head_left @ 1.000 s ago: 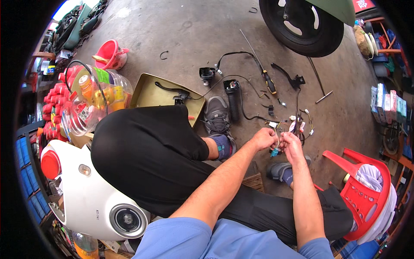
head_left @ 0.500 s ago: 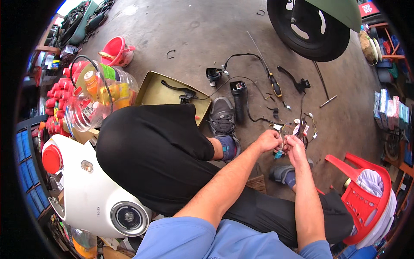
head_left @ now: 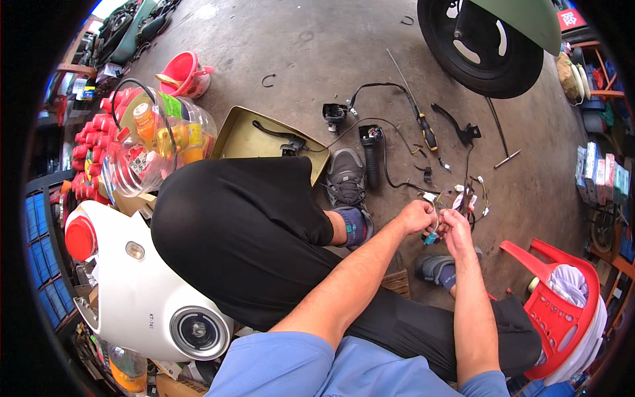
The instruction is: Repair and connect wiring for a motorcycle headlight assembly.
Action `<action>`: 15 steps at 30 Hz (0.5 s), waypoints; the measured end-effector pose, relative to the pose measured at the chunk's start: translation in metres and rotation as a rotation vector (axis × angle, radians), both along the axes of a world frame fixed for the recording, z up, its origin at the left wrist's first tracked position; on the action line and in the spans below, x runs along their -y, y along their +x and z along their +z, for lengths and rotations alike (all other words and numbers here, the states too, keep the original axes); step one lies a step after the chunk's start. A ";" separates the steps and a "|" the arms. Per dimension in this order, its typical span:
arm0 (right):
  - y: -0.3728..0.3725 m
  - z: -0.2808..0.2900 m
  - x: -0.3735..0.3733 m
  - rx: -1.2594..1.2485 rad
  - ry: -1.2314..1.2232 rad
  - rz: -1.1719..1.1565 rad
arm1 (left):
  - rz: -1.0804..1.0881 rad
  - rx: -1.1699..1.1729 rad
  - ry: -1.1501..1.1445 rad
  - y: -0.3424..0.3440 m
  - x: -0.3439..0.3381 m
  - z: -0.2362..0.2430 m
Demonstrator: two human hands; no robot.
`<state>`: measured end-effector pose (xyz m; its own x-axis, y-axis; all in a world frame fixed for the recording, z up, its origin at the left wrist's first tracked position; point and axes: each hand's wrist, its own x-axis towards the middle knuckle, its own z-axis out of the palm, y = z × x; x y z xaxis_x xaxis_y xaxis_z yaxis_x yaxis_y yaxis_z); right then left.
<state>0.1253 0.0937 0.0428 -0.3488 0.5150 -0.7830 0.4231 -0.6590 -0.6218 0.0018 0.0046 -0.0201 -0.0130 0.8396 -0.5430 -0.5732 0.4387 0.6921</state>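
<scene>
1. the left hand (head_left: 417,217) and the right hand (head_left: 456,228) meet close together just above the concrete floor (head_left: 317,53), fingers curled in and pinching a small bundle of coloured wires (head_left: 433,228); both hands are closed on it, though exactly which strand each finger has is too small to tell.
2. the wire bundle runs from between the hands to a loose tangle of connectors (head_left: 466,197) lying on the floor just beyond the fingertips.
3. a black cable (head_left: 390,178) leads away from that tangle toward a black handlebar grip (head_left: 372,155) and a small black switch block (head_left: 334,114).
4. near these lie a screwdriver (head_left: 423,129) with a yellow-and-black handle and a black lever (head_left: 456,126).
5. a shallow brass-coloured tray (head_left: 245,139) sits left of the grip, beside the person's grey shoe (head_left: 345,175).
6. a black scooter wheel (head_left: 479,46) stands at the top, well apart from the hands.
7. a red plastic stool (head_left: 562,311) is to the right of the right forearm.
8. a white scooter headlight cowl (head_left: 132,291) lies at the lower left, with a clear bag of bottles (head_left: 145,145) above it.
</scene>
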 end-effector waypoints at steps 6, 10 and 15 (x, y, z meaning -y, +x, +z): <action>-0.001 0.001 0.001 0.002 0.002 0.007 | -0.010 0.001 -0.016 0.000 -0.001 -0.002; -0.001 0.001 0.000 0.006 0.000 0.006 | -0.011 -0.001 -0.012 0.001 -0.001 -0.002; -0.001 0.002 0.002 -0.006 -0.008 -0.005 | -0.013 -0.013 -0.007 0.000 0.000 -0.002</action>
